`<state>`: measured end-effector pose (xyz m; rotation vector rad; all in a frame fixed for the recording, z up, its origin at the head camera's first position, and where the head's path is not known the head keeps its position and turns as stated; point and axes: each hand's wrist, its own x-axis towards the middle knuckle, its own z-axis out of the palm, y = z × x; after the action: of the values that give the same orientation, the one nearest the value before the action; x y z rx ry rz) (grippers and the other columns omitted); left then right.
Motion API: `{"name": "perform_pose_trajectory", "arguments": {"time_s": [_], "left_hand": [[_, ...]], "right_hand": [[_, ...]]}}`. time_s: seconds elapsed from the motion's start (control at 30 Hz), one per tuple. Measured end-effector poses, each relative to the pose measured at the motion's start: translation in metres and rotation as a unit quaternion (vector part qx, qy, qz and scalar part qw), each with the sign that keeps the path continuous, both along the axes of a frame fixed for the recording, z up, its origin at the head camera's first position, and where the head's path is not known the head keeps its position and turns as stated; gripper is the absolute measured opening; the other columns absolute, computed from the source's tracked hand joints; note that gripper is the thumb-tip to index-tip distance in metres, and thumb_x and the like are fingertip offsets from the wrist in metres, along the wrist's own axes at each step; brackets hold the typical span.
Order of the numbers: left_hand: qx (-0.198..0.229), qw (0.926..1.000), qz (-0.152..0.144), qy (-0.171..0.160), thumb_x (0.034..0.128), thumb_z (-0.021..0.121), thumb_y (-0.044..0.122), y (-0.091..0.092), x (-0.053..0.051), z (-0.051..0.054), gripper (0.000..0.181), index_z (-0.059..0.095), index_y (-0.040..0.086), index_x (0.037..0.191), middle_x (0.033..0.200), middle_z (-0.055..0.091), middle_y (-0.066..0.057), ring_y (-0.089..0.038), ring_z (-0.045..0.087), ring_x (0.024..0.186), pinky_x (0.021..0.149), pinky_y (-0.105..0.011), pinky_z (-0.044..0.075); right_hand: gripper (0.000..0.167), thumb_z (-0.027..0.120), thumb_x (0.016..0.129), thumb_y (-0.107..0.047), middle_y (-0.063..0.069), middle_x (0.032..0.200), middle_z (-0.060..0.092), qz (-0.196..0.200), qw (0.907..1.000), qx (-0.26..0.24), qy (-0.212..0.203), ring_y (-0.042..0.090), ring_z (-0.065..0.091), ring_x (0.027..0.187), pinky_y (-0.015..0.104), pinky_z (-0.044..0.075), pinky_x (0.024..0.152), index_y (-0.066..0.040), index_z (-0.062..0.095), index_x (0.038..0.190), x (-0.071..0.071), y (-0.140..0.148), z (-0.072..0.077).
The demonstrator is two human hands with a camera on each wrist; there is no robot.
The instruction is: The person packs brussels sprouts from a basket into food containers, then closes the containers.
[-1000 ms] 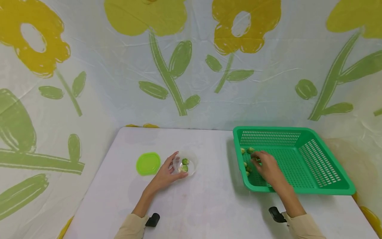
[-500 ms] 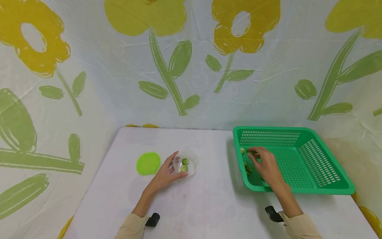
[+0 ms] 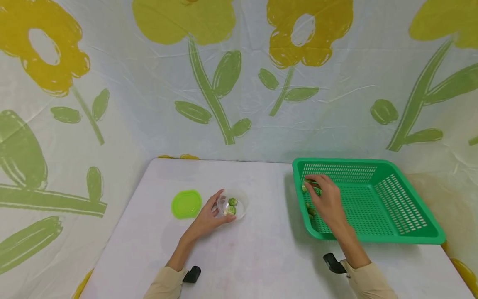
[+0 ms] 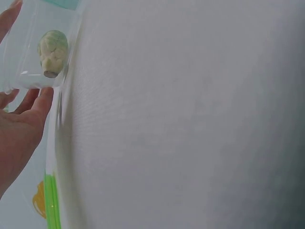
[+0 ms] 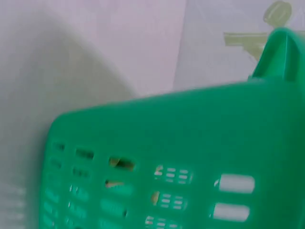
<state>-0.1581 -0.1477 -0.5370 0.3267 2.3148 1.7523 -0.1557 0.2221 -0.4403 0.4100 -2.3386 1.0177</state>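
Observation:
My left hand [image 3: 207, 216] holds a small clear plastic container [image 3: 243, 207] around its side, fingers and thumb on opposite sides. Two Brussels sprouts [image 3: 232, 202] lie inside it. In the left wrist view one Brussels sprout [image 4: 53, 52] shows through the clear wall. My right hand [image 3: 328, 201] is inside the green plastic basket [image 3: 377, 216], its thumb and fingertips closed around a Brussels sprout [image 3: 304, 185] in the far left corner. Another Brussels sprout [image 3: 318, 191] shows under its curled fingers. Several more Brussels sprouts [image 3: 310, 211] lie along the basket's left wall.
A bright green lid [image 3: 186, 204] lies flat on the white table [image 3: 261, 257], left of the container. In the right wrist view the basket's slotted wall [image 5: 157, 129] fills most of the picture. A flower-printed cloth [image 3: 157, 124] hangs behind and beside the table.
My right hand has moved left and away from me inside the basket, from the nearer sprouts to the one in the far left corner. The left hand and container stay put.

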Motion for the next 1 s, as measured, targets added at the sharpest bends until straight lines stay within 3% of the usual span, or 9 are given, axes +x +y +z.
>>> {"name": "perform_pose_trajectory", "arguments": {"time_s": [0.1,0.4,0.63,0.83,1.0], "left_hand": [[-0.001,1.0,0.001,-0.002,0.085,0.088,0.028,0.0,0.0,0.0,0.101,0.025,0.021,0.165,0.161,0.035,-0.013,-0.028,0.03,0.151,0.12,-0.047,0.033],[0.004,1.0,-0.002,-0.004,0.0853,0.087,0.027,0.0,0.001,0.001,0.101,0.025,0.02,0.165,0.162,0.034,-0.014,-0.028,0.03,0.151,0.12,-0.046,0.033],[-0.001,1.0,-0.001,-0.003,0.0847,0.088,0.029,0.002,0.002,0.003,0.101,0.025,0.022,0.164,0.16,0.036,-0.011,-0.027,0.031,0.151,0.12,-0.045,0.033],[0.004,1.0,0.001,-0.005,0.0846,0.088,0.028,0.001,0.001,0.002,0.101,0.026,0.023,0.164,0.161,0.035,-0.012,-0.027,0.03,0.151,0.12,-0.045,0.033],[0.004,1.0,0.0,-0.005,0.0843,0.088,0.028,0.002,0.002,0.003,0.101,0.026,0.023,0.164,0.16,0.036,-0.012,-0.026,0.031,0.151,0.12,-0.044,0.033]], "right_hand": [[0.02,0.074,0.089,0.01,0.018,0.104,0.068,0.009,0.9999,-0.005,0.005,0.033,0.072,0.09,0.007,0.05,0.083,0.007,0.071,0.109,-0.001,-0.007,0.001],[0.02,0.075,0.088,0.01,0.017,0.104,0.068,0.033,0.9993,-0.016,0.003,0.03,0.071,0.09,0.021,0.057,0.081,0.006,0.072,0.107,-0.005,-0.029,0.0],[0.022,0.076,0.088,0.01,0.016,0.106,0.068,0.057,0.9979,-0.031,-0.008,0.03,0.072,0.093,0.018,0.056,0.082,0.003,0.072,0.108,-0.008,-0.048,-0.001],[0.019,0.075,0.09,0.007,0.015,0.106,0.068,0.083,0.9954,-0.044,-0.015,0.029,0.073,0.095,0.04,0.06,0.085,0.002,0.072,0.108,-0.01,-0.066,-0.004],[0.018,0.076,0.089,0.006,0.014,0.104,0.069,0.089,0.9953,-0.039,-0.008,0.028,0.072,0.095,0.037,0.061,0.086,0.001,0.073,0.106,-0.012,-0.079,-0.007]]}}
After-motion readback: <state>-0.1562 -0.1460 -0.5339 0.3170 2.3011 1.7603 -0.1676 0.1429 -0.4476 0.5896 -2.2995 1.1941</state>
